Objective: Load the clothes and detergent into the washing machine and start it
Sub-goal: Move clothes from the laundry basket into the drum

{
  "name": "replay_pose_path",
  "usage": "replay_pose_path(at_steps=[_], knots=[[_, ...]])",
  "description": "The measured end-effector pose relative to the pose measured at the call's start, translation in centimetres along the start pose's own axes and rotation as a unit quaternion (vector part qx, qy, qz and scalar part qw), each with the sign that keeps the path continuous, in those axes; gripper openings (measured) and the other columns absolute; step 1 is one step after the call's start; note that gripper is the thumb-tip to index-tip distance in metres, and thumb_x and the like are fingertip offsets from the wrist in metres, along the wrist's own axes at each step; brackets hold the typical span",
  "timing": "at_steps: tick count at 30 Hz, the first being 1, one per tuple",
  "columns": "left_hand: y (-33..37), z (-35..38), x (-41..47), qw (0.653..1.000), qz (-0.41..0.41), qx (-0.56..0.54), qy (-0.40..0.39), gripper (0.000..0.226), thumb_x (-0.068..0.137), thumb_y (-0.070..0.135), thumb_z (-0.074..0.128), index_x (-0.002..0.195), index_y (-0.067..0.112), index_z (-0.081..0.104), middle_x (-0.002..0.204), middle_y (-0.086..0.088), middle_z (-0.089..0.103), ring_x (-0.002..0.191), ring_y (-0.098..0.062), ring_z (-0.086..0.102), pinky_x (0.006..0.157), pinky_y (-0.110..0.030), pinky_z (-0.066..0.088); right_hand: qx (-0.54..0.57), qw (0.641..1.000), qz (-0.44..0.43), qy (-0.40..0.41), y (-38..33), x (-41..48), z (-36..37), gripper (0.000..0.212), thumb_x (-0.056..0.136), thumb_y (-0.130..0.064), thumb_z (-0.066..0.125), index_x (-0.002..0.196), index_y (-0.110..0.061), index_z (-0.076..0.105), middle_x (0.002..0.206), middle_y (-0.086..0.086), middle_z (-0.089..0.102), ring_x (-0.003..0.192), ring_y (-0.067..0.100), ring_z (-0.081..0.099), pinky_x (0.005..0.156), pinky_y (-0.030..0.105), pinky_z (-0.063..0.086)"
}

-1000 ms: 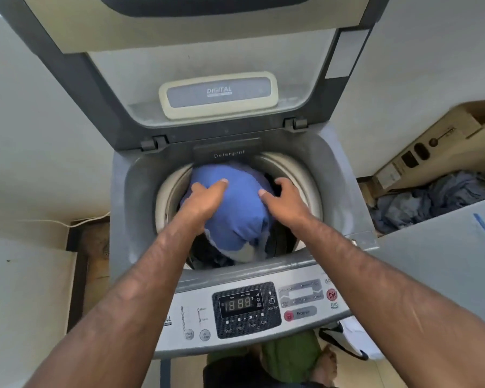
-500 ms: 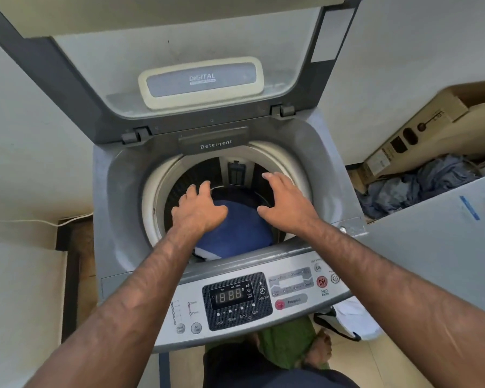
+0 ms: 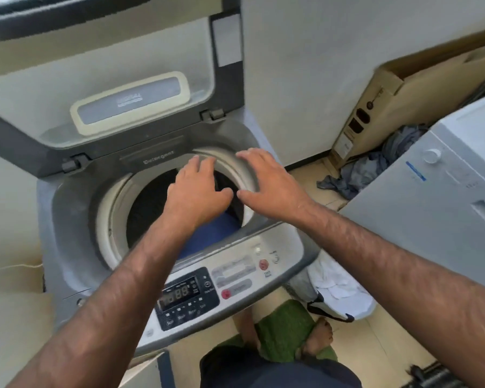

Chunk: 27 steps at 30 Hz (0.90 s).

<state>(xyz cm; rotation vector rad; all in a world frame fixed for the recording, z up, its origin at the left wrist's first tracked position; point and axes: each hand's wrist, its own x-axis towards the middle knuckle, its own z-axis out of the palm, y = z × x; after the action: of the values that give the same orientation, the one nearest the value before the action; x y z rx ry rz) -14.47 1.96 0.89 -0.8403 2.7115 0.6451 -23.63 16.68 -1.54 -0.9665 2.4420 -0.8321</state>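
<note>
A grey top-loading washing machine point(image 3: 67, 219) stands with its lid point(image 3: 95, 79) raised. A blue garment point(image 3: 210, 236) lies down inside the drum, partly hidden by my left forearm. My left hand point(image 3: 196, 189) hovers above the drum opening with fingers spread and nothing in it. My right hand point(image 3: 266, 183) is beside it over the drum's white rim point(image 3: 109, 219), also empty with fingers apart. The detergent drawer label point(image 3: 158, 157) is at the back of the opening. The control panel point(image 3: 188, 295) with a lit display faces me at the front.
A white appliance point(image 3: 445, 219) stands close on the right. Behind it are a cardboard box point(image 3: 389, 102) and a pile of grey clothes point(image 3: 370, 169) on the floor. A white bag point(image 3: 339, 292) and green cloth point(image 3: 286, 329) lie by my feet.
Both hands let go of the blue garment, which dropped into the drum. The hands have risen above the opening and shifted right as the view swung right.
</note>
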Motion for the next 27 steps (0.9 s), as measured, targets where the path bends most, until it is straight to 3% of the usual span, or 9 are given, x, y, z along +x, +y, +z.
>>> replay_pose_path(at_steps=[3,7,14,21,27], knots=[[5.8,0.3,-1.2,0.998,0.057,0.023,0.014,0.081,0.092,0.044,0.062,0.162,0.02,0.027,0.172,-0.01,0.016,0.159,-0.028,0.014,0.125,-0.053,0.024,0.012,0.999,0.013,0.035,2.9,-2.0,-3.4,0.079,0.08,-0.041,0.063,0.154,-0.028,0.038,0.161,-0.004,0.034,0.147,0.02,0.038,0.115,0.053,0.04],[14.0,2.1,-2.7,0.992,0.107,0.059,0.014,0.077,0.095,0.042,0.06,0.162,0.021,0.026,0.173,-0.012,0.013,0.159,-0.03,0.013,0.127,-0.052,0.021,0.035,0.996,0.045,0.074,7.8,-5.3,-7.7,0.093,0.067,-0.064,0.045,0.153,-0.031,0.038,0.161,-0.005,0.035,0.146,0.021,0.039,0.115,0.055,0.04],[24.8,10.0,-3.7,0.985,0.141,0.087,-0.048,0.075,0.096,0.041,0.058,0.161,0.021,0.027,0.173,-0.012,0.013,0.159,-0.031,0.013,0.127,-0.049,0.02,0.058,0.988,0.104,0.097,18.4,-12.3,-12.0,0.079,0.083,-0.034,0.073,0.154,-0.029,0.038,0.163,0.0,0.032,0.145,0.023,0.041,0.114,0.055,0.041],[30.9,19.9,-4.3,0.969,0.17,0.109,-0.14,0.073,0.095,0.04,0.057,0.159,0.017,0.03,0.172,-0.011,0.016,0.158,-0.03,0.017,0.126,-0.048,0.023,0.054,0.975,0.203,0.072,28.2,-18.7,-11.5,0.08,0.08,-0.036,0.072,0.153,-0.032,0.038,0.159,-0.002,0.036,0.139,0.026,0.046,0.109,0.054,0.044],[31.1,30.2,-3.5,0.941,0.18,0.142,-0.25,0.07,0.096,0.045,0.057,0.156,0.016,0.035,0.161,-0.011,0.036,0.147,-0.031,0.036,0.12,-0.046,0.034,0.083,0.954,0.287,0.013,36.0,-22.6,-5.1,0.076,0.083,-0.034,0.072,0.152,-0.028,0.04,0.157,0.002,0.041,0.14,0.027,0.045,0.111,0.051,0.042]])
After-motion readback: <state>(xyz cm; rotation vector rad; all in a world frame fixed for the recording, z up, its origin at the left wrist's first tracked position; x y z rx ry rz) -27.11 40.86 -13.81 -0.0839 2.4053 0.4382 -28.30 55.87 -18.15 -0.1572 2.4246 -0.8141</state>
